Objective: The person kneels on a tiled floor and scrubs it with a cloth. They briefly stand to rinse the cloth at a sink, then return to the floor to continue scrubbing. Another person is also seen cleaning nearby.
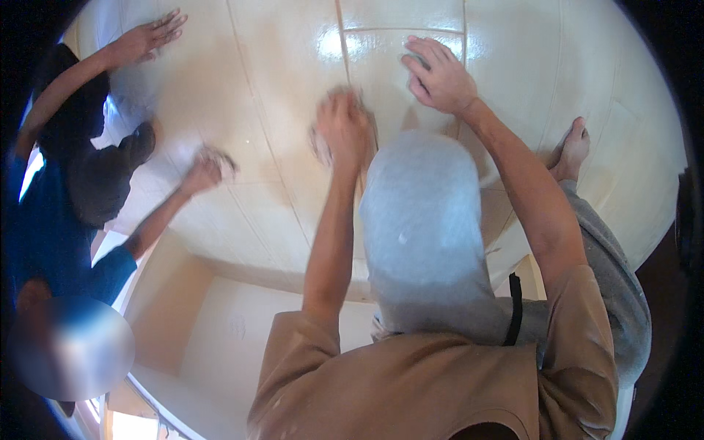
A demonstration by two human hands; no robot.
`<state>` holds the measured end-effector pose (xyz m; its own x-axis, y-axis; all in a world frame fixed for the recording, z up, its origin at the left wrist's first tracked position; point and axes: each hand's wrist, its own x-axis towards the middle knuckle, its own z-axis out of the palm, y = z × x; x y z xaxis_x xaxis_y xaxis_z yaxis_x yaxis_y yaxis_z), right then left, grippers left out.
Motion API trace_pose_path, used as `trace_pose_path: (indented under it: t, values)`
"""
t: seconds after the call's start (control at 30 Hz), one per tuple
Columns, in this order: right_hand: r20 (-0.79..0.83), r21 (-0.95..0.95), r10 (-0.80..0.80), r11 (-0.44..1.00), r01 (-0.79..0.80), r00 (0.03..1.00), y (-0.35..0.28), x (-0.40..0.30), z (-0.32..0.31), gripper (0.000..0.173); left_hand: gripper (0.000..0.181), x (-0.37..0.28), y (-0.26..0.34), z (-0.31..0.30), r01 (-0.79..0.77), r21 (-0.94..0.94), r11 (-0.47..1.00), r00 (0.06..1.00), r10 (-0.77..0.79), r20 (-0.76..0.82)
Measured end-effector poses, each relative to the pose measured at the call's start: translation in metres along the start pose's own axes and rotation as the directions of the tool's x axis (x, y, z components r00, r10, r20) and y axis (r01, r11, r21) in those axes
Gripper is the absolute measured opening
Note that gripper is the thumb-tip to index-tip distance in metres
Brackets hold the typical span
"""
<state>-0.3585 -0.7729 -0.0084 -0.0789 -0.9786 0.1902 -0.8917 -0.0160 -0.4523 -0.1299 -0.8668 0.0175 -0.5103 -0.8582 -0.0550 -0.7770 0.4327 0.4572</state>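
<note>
A pale, glossy panelled surface (286,71) with brown seams spreads before me. My left hand (344,124) lies near a long seam, blurred, its fingers bent over a greyish pad or cloth (320,146) that shows at its side. Up and to the right of it, my right hand (440,74) rests on or just above the panels with its fingers bent and apart; I see nothing held in it. My bent knee in grey trousers (423,209) is between my forearms.
At the left, a co-worker in a blue shirt (49,220) has one hand (206,170) on a blurred pad and the other (146,41) spread over the surface. My bare foot (572,146) stands at the right. Below the surface's near edge is a recess with pale walls (231,324).
</note>
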Motion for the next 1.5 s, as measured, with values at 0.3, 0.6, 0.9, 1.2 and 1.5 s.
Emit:
trace_pose_path:
  t: [0.3,0.6,0.9,1.2,1.5]
  values:
    - [0.019,-0.005,-0.012,1.000,0.012,1.000,0.002,-0.003,0.002,0.038,0.007,-0.021,0.019,-0.015,-0.173,-0.098,0.980,0.969,0.152,-0.195]
    - [-0.046,0.035,0.021,0.999,-0.019,0.999,-0.002,-0.002,0.000,0.034,0.016,0.073,0.010,0.017,-0.147,0.038,0.988,0.988,0.149,-0.050]
    - [0.017,0.002,0.022,1.000,-0.022,1.000,0.000,-0.004,-0.001,0.039,0.015,0.160,0.021,0.035,-0.209,0.029,0.978,0.973,0.211,-0.093]
    - [0.015,0.024,0.008,1.000,-0.008,1.000,0.004,-0.005,0.003,0.040,0.017,-0.021,0.000,0.008,-0.103,-0.120,0.987,0.995,0.102,-0.018]
    - [-0.079,0.109,0.026,0.994,-0.017,0.997,0.003,-0.005,0.000,0.034,0.013,0.110,0.004,0.034,-0.149,-0.029,0.988,0.988,0.148,-0.048]
